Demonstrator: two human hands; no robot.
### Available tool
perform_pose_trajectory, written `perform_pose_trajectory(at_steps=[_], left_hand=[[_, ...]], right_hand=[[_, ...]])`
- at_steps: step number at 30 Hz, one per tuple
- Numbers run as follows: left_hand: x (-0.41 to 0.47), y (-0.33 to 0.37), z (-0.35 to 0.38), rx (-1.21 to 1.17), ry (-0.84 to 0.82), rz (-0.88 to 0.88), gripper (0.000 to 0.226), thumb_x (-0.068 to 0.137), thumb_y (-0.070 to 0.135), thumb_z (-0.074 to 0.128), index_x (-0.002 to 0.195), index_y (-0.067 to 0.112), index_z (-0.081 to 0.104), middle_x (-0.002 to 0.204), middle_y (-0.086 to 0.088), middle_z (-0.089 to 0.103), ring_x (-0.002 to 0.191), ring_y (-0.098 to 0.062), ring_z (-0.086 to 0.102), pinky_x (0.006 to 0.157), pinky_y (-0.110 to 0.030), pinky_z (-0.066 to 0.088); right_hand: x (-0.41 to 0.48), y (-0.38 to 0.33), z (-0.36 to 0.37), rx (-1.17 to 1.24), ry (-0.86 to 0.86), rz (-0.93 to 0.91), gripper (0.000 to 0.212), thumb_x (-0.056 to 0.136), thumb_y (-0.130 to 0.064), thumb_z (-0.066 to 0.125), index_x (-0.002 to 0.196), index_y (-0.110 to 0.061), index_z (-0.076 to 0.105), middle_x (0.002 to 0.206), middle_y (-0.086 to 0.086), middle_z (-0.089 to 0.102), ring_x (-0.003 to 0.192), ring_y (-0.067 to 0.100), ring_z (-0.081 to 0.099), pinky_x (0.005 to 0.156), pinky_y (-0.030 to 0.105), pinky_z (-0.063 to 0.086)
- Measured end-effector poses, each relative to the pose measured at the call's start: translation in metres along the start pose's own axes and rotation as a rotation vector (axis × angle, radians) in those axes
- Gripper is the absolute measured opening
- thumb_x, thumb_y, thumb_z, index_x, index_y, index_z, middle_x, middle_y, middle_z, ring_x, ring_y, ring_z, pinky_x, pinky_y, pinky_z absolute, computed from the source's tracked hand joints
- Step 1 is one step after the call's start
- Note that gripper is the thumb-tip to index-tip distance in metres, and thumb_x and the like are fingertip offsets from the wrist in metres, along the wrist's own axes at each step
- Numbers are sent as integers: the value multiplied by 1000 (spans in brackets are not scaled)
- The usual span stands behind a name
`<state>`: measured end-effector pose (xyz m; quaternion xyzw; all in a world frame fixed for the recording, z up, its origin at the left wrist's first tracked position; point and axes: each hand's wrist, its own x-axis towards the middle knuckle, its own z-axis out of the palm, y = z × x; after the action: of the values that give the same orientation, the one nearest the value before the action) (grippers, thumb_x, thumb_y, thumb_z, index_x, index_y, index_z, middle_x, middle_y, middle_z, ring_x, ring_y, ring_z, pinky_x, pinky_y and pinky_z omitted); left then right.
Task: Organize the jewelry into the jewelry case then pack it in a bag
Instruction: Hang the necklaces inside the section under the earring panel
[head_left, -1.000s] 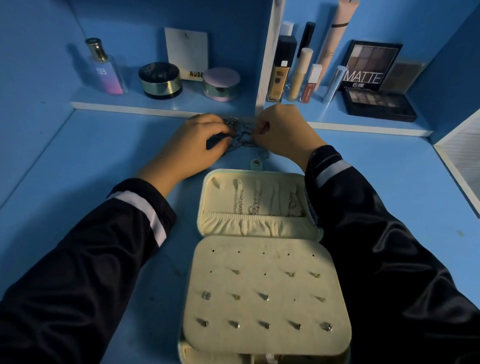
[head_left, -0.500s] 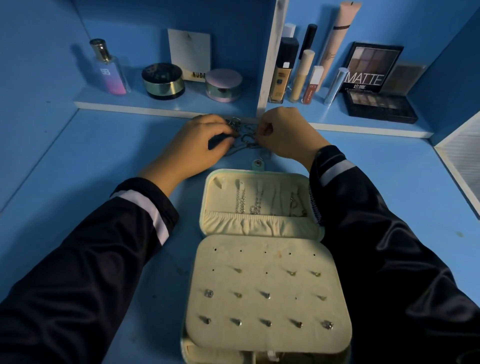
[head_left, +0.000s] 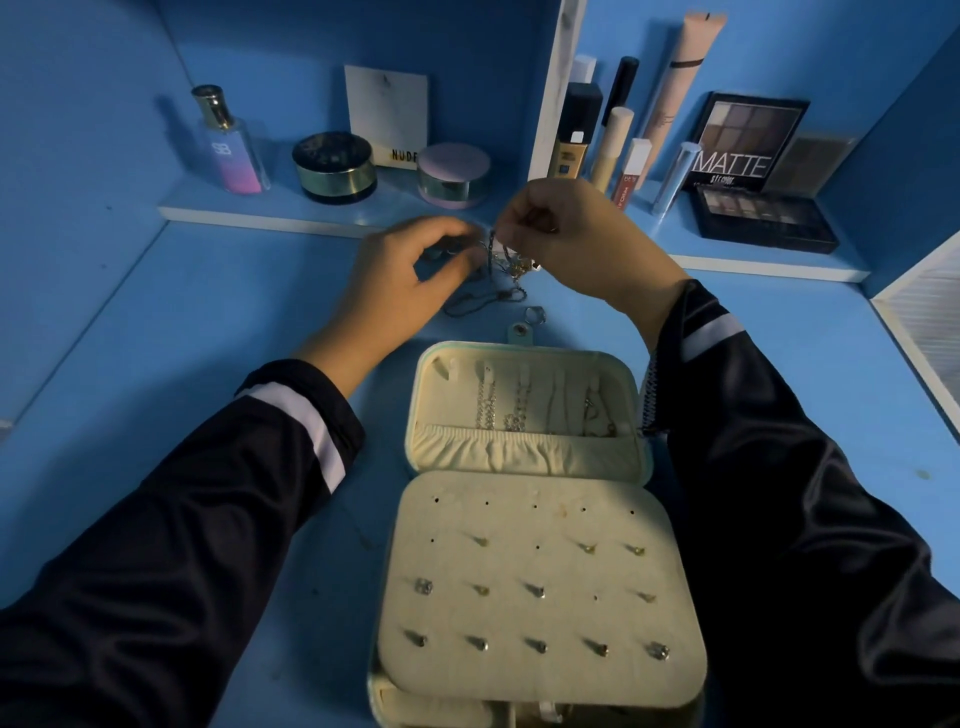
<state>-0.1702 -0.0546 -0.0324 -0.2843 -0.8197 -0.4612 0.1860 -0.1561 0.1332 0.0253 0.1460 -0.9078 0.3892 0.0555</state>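
Note:
An open cream jewelry case (head_left: 524, 457) lies on the blue desk in front of me. Its lid holds several hanging chains, and its stud panel (head_left: 540, 587) carries several earrings. Beyond the case lies a tangle of dark chains (head_left: 493, 296) with a small ring (head_left: 535, 314) beside it. My right hand (head_left: 566, 234) is raised above the pile and pinches a chain (head_left: 491, 249) that hangs down from its fingertips. My left hand (head_left: 410, 275) hovers at the pile with curled fingers touching the chains; whether it pinches one is unclear.
A low shelf (head_left: 322, 221) at the back carries a perfume bottle (head_left: 228, 143), two round jars, a card, several makeup tubes and an eyeshadow palette (head_left: 753, 171). A white panel (head_left: 924, 322) stands at the right edge.
My right hand has lifted off the desk, pulling a chain up out of the pile. My left hand has opened a little and stays by the tangle.

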Motion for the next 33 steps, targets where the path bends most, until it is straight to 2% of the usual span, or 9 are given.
perform_pose_trajectory(at_steps=[5, 12, 15, 17, 21, 24, 26, 29, 33], left_hand=[[0, 2, 1, -80, -15, -62, 15, 90, 24, 70, 103, 17, 72, 97, 13, 71, 94, -2, 66, 87, -31, 53], [0, 7, 7, -150, -43, -94, 12, 89, 23, 72, 99, 17, 71, 93, 9, 72, 89, -7, 67, 81, -28, 51], [0, 7, 8, -167, -36, -118, 8, 89, 21, 71, 98, 20, 70, 92, 6, 73, 88, -10, 67, 80, -31, 51], [0, 6, 8, -176, -13, -123, 7, 90, 20, 70, 96, 21, 69, 92, 3, 73, 86, -10, 66, 79, -34, 52], [1, 7, 5, -190, 51, -112, 6, 90, 17, 69, 96, 18, 69, 92, -1, 72, 85, -11, 66, 80, -36, 53], [2, 9, 3, -232, 75, -115, 5, 91, 14, 68, 96, 15, 67, 95, 5, 70, 87, -8, 65, 81, -29, 53], [2, 11, 2, -249, 92, -112, 6, 92, 15, 67, 98, 13, 67, 96, 4, 71, 89, -12, 67, 83, -32, 54], [2, 12, 0, -256, 129, -103, 8, 92, 16, 67, 99, 12, 68, 94, 3, 71, 88, -15, 67, 82, -41, 54], [2, 12, -2, -231, 188, -90, 9, 93, 18, 67, 97, 11, 68, 92, -2, 71, 87, -17, 67, 79, -47, 54]], right_hand=[[-1, -2, -2, 68, 12, 7, 6, 92, -11, 60, 90, -8, 65, 72, -8, 60, 58, -4, 51, 58, 12, 41], [-1, -4, -3, 103, 28, -15, 5, 93, -13, 59, 89, -12, 62, 89, 16, 66, 79, 28, 59, 73, 38, 50], [-2, -6, -5, 144, 15, -19, 12, 94, -13, 57, 84, -20, 58, 87, 7, 67, 86, 35, 61, 74, 41, 51], [-3, -6, -5, 154, 0, -22, 14, 95, -11, 55, 85, -19, 57, 85, 2, 67, 84, 32, 61, 72, 37, 50], [-4, -4, -6, 210, -15, -16, 17, 97, -7, 53, 84, -19, 53, 80, -5, 67, 72, 12, 57, 62, 23, 45], [-4, -3, -6, 238, -18, -5, 13, 96, -9, 55, 85, -17, 55, 77, -5, 67, 68, 10, 55, 59, 23, 42], [-5, -2, -7, 243, -29, -7, 11, 95, -9, 57, 87, -16, 56, 76, -3, 66, 66, 9, 54, 58, 20, 41], [-5, 0, -9, 244, -50, -14, 8, 93, -6, 61, 89, -13, 60, 77, -4, 65, 67, 3, 58, 62, 15, 45], [-4, 4, -11, 224, -98, -24, 11, 89, -2, 66, 92, -12, 63, 79, -3, 64, 74, 7, 60, 74, 22, 51]])
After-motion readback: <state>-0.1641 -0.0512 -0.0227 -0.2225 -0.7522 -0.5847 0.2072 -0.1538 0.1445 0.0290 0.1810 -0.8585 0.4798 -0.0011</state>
